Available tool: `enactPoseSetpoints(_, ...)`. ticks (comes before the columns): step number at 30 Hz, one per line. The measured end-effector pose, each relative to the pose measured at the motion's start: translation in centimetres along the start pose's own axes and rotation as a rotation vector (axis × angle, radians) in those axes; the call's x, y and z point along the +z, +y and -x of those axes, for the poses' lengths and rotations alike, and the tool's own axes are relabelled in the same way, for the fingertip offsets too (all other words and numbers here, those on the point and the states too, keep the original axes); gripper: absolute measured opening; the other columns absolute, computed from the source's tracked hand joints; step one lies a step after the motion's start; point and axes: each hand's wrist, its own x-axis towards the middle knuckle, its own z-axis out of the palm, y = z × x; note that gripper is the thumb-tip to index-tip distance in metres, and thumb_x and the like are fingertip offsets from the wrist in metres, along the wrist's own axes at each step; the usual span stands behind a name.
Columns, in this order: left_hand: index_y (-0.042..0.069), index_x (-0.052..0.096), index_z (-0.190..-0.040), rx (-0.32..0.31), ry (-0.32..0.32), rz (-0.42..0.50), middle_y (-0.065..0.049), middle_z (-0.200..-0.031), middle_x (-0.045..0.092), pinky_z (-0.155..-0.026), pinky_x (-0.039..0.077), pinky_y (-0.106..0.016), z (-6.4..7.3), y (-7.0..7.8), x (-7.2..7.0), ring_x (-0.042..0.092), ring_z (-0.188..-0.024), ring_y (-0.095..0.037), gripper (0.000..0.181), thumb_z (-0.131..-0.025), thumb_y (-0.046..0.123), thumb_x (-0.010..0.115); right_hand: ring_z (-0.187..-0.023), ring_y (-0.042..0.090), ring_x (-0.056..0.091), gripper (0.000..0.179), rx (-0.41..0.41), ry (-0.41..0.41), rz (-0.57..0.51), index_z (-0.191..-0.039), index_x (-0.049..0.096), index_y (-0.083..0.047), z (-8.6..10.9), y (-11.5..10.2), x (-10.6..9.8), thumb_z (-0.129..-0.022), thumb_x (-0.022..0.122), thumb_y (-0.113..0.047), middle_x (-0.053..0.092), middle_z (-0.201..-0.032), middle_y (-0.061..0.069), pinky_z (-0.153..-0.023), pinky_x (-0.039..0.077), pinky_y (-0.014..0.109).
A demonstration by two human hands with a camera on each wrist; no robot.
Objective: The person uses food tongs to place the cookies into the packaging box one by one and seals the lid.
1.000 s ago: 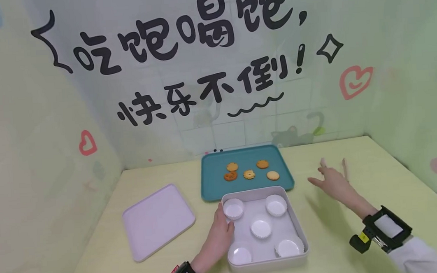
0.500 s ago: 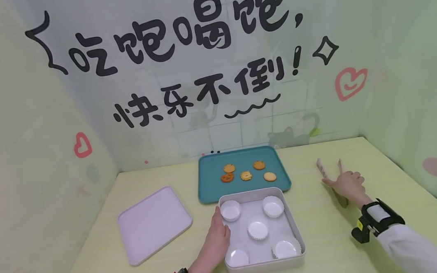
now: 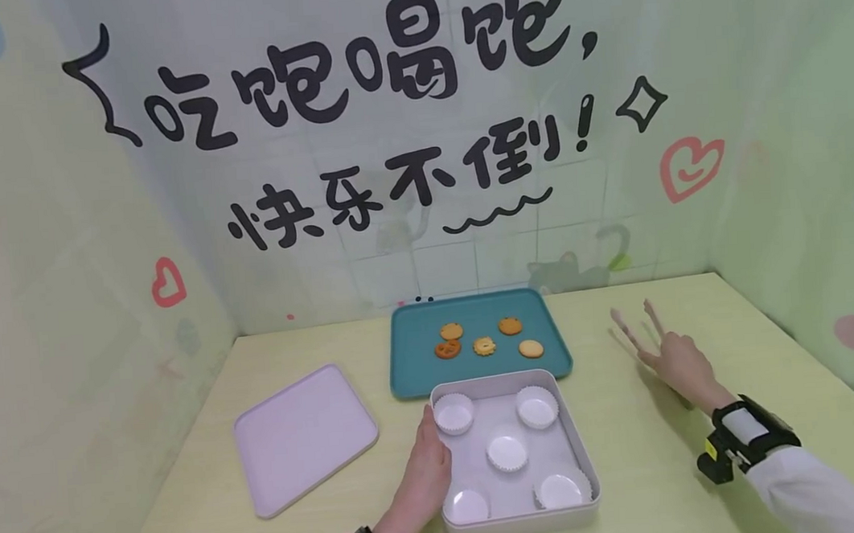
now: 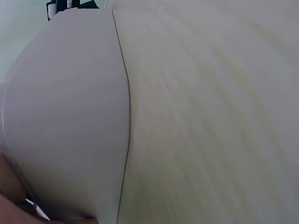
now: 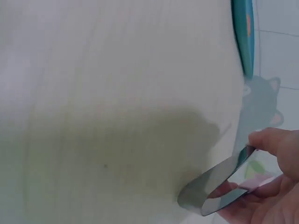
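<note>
Fingers of the right hand [image 3: 684, 370] hold metal tongs [image 5: 208, 179], tips apart, toward the far right corner of the table [image 3: 625, 457]; the left hand [image 3: 424, 464] grips the left edge of a pale box [image 3: 523, 524] holding five cups [image 3: 507, 454]. Beyond, a teal tray [image 3: 416, 373] carries biscuits [image 3: 484, 346].

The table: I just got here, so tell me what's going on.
Someone is working with both hands. The right hand holds tongs, seemingly raised off the table. The left hand holds the left side of a box with five paper cups in it. Five cookies lie on the blue tray behind the box; a purple tray sits to the left.
</note>
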Motion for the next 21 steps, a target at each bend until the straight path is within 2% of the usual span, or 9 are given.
enactPoseSetpoints(2,-0.022,0.015,-0.131,-0.012,0.002,0.000,-0.039,-0.131,0.023,-0.098,0.025,-0.051,0.1,-0.2,0.0,0.025,-0.122,-0.045,0.049,-0.089,-0.008,0.036,-0.042,0.017,0.035,0.057,-0.117,0.044,-0.018,-0.126,0.033,0.016,-0.4,-0.7,-0.2,-0.084,0.062,-0.008,0.038,-0.050,0.007,-0.036,0.030,0.028)
enactPoseSetpoints(3,-0.022,0.015,-0.131,-0.018,0.002,0.003,-0.039,-0.132,0.022,-0.099,0.024,-0.051,0.1,-0.2,0.0,0.025,-0.122,-0.045,0.049,-0.089,-0.008,0.035,-0.043,0.017,0.037,0.056,-0.146,0.037,-0.043,-0.126,0.032,0.016,-0.7,-1.1,-0.3,-0.085,0.061,-0.007,0.040,-0.051,0.008,-0.037,0.032,0.028)
enactPoseSetpoints(4,-0.022,0.015,-0.131,-0.021,0.003,0.001,-0.039,-0.132,0.023,-0.099,0.025,-0.051,0.1,-0.3,-0.1,0.025,-0.122,-0.045,0.049,-0.089,-0.008,0.035,-0.045,0.019,0.039,0.044,-0.144,0.014,-0.087,-0.115,0.039,0.018,-1.0,-1.6,-0.4,-0.086,0.060,-0.008,0.042,-0.053,0.009,-0.039,0.034,0.030)
enactPoseSetpoints(6,-0.022,0.016,-0.131,-0.025,0.006,0.001,-0.039,-0.131,0.023,-0.099,0.025,-0.051,0.2,-0.4,-0.1,0.026,-0.122,-0.045,0.048,-0.089,-0.008,0.035,-0.050,0.023,0.048,0.031,-0.079,-0.063,-0.242,-0.097,0.045,0.016,-1.4,-2.8,-0.8,-0.090,0.056,-0.012,0.049,-0.060,0.012,-0.042,0.042,0.032)
enactPoseSetpoints(8,-0.022,0.016,-0.131,-0.022,0.009,0.002,-0.039,-0.131,0.023,-0.099,0.025,-0.051,0.2,-0.4,-0.2,0.026,-0.121,-0.045,0.048,-0.089,-0.008,0.036,-0.057,0.027,0.054,0.031,0.001,-0.151,-0.411,-0.088,0.044,0.013,-1.7,-4.1,-0.9,-0.094,0.050,-0.017,0.053,-0.067,0.014,-0.047,0.048,0.034)
enactPoseSetpoints(10,-0.022,0.016,-0.131,-0.022,0.009,0.005,-0.039,-0.131,0.024,-0.098,0.025,-0.051,0.2,-0.5,-0.2,0.027,-0.121,-0.045,0.049,-0.089,-0.008,0.036,-0.060,0.030,0.057,0.036,0.070,-0.230,-0.562,-0.094,0.042,0.013,-1.9,-5.3,-0.9,-0.096,0.046,-0.022,0.054,-0.070,0.015,-0.051,0.052,0.036)
enactPoseSetpoints(12,-0.021,0.016,-0.132,-0.024,0.008,0.007,-0.039,-0.131,0.024,-0.098,0.026,-0.050,0.2,-0.5,-0.3,0.027,-0.121,-0.044,0.049,-0.089,-0.007,0.036,-0.060,0.028,0.057,0.042,0.110,-0.280,-0.639,-0.103,0.042,0.014,-2.1,-6.3,-0.7,-0.096,0.044,-0.027,0.054,-0.071,0.014,-0.053,0.052,0.035)
enactPoseSetpoints(16,-0.021,0.016,-0.132,-0.028,-0.001,0.004,-0.038,-0.131,0.025,-0.098,0.026,-0.049,0.1,-0.5,-0.4,0.028,-0.121,-0.043,0.049,-0.090,-0.006,0.036,-0.049,0.019,0.048,0.048,0.090,-0.323,-0.569,-0.107,0.044,0.013,-2.4,-7.9,-0.2,-0.095,0.045,-0.033,0.047,-0.062,0.009,-0.044,0.044,0.032)
enactPoseSetpoints(21,-0.020,0.016,-0.132,-0.018,-0.012,-0.003,-0.038,-0.130,0.026,-0.097,0.028,-0.049,0.1,-0.4,-0.6,0.030,-0.120,-0.043,0.049,-0.090,-0.005,0.037,-0.041,0.013,0.039,0.034,0.001,-0.340,-0.382,-0.088,0.047,0.006,-2.6,-8.6,0.2,-0.092,0.053,-0.027,0.039,-0.058,0.005,-0.038,0.038,0.029)
